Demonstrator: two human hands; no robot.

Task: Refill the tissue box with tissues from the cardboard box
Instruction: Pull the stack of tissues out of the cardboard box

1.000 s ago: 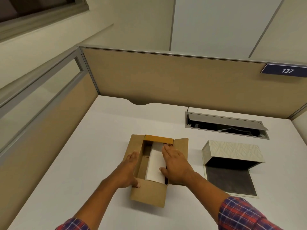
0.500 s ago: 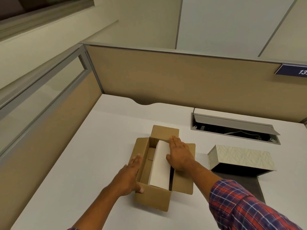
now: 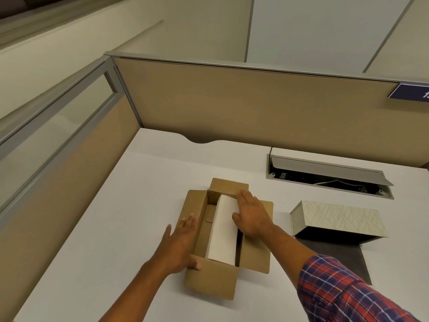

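Head view: cardboard box (image 3: 210, 278) stands open on the desk (image 3: 130, 198), flaps folded out. Tissues (image 3: 224, 231), a white stack, lie inside against the box's right wall, long axis running away from the person, parallel to the box's length.

Right hand (image 3: 251, 216) lies flat on the far end of the stack, fingers extended, thumb on the stack's top; open, not yet closed on anything. It is the nearer hand to the stack. Left hand (image 3: 182, 242) is spread open against the box's left wall and near corner, apparently bracing it.

Tissue box (image 3: 337, 219) sits to the right, well apart from the cardboard box, raised clear of its dark base (image 3: 334, 254). Judged: the stack must be lifted out and carried rightward.

Not determinable: the stack's depth and the gap at its right side, both in shadow; the tissue box's interior; the right fingertips' purchase at the far end. The wall sign (image 3: 409, 92) is cut off by the frame edge.
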